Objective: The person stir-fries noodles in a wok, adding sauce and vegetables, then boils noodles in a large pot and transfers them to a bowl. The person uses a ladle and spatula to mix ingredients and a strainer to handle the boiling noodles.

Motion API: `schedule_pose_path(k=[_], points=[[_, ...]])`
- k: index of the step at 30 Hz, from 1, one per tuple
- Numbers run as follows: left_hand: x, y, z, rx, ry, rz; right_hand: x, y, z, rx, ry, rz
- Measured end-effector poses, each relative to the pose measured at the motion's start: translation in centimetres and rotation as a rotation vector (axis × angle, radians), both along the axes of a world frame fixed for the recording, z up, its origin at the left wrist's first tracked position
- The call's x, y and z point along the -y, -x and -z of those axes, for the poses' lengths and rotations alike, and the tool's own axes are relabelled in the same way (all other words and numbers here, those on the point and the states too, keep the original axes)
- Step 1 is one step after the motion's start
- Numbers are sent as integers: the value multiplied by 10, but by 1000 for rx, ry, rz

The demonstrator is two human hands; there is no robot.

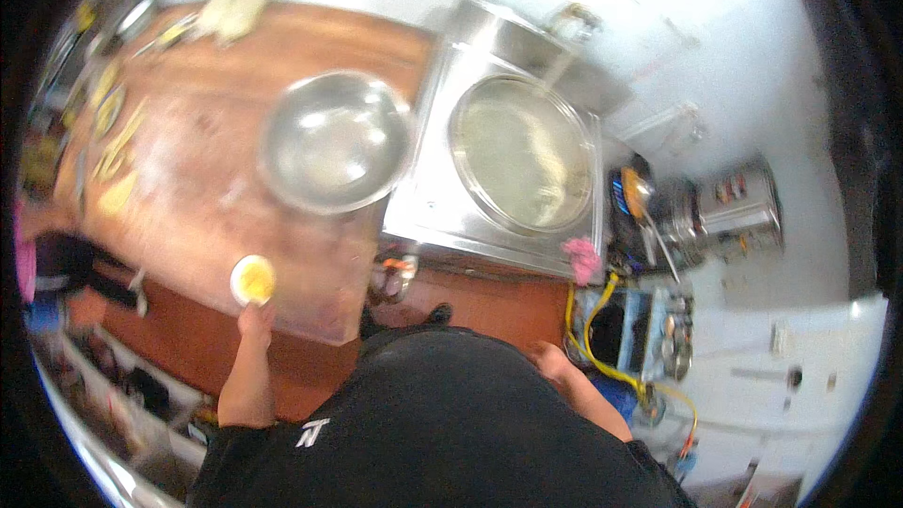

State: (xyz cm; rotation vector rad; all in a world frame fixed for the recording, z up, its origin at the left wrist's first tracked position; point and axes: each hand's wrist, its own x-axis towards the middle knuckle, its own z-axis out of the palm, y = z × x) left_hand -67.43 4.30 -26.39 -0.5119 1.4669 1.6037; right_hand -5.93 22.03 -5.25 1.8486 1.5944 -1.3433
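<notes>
My left hand (256, 321) grips the near rim of a small white bowl (237, 282) with yellow contents. The bowl is over the front edge region of a wooden worktable (190, 226); whether it touches the wood, I cannot tell. My right hand (550, 360) hangs low beside my dark shirt, over the reddish floor. Its fingers are blurred and partly hidden, and nothing can be made out in them. Ahead, a large metal bowl (335, 144) rests on the table's right part. To its right, a round pot (525, 155) of pale cloudy liquid is set in a steel cooking station (423, 204).
Pale dough strips (120, 144) and a pale heap (233, 14) lie on the table's far and left parts. A pink cloth (582, 259) hangs at the station's corner. Yellow hoses (600, 363) run down at right. Another person (63, 264) stands at far left.
</notes>
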Motion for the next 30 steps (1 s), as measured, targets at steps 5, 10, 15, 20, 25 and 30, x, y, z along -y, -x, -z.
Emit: schedule_pose_path(k=[5,10,15,20,25,30], points=[[-11,-44,-41,61,84,112,6,-42,27,-80,-19,277],[6,-85,-16,55,261,498,-11,-67,23,30,32,134],[-23,-153,-30,12,354,711,-66,-134,39,-253,-69,303],[-72,-241,-61,-195,468,871,-158,-149,-16,-315,-285,61],[-121,-341,-116,-272,385,1103,-220,-192,8,-570,-337,142],[-172,-388,-169,-528,191,1287,-250,-155,-14,-812,-186,91]])
